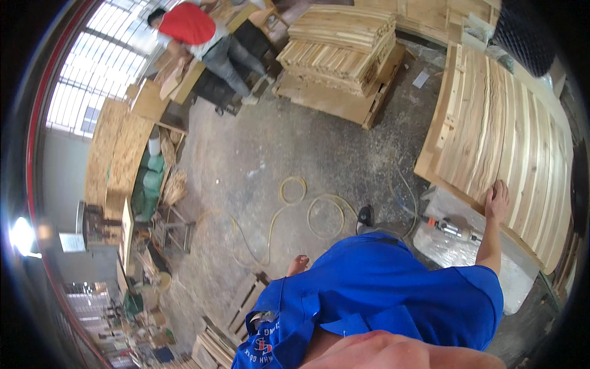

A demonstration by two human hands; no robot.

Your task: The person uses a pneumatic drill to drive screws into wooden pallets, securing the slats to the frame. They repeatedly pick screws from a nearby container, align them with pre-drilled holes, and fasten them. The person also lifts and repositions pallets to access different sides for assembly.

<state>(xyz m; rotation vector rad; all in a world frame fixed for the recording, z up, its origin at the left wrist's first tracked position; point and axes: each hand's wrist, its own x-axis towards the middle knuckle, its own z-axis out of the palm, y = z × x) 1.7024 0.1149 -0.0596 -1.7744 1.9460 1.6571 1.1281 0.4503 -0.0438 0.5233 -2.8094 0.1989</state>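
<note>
My right hand (497, 202) lies flat on the near edge of a large slatted wooden panel (476, 117), fingers stretched over the wood. My left hand (298, 265) hangs low beside my blue shirt, away from the panel; its fingers are too small and partly hidden to read. Just below the panel's edge, a silver hand-held power tool (452, 230) with an orange end rests on a plastic-wrapped surface (439, 249). It lies close to my right forearm, and neither hand touches it.
Yellowish hoses (326, 216) coil across the concrete floor in front of my foot. A stack of wooden panels (338, 49) stands on a pallet (344, 101) ahead. Far left, a person in a red vest (187, 24) bends over a bench. Wooden slats (215, 344) lie at lower left.
</note>
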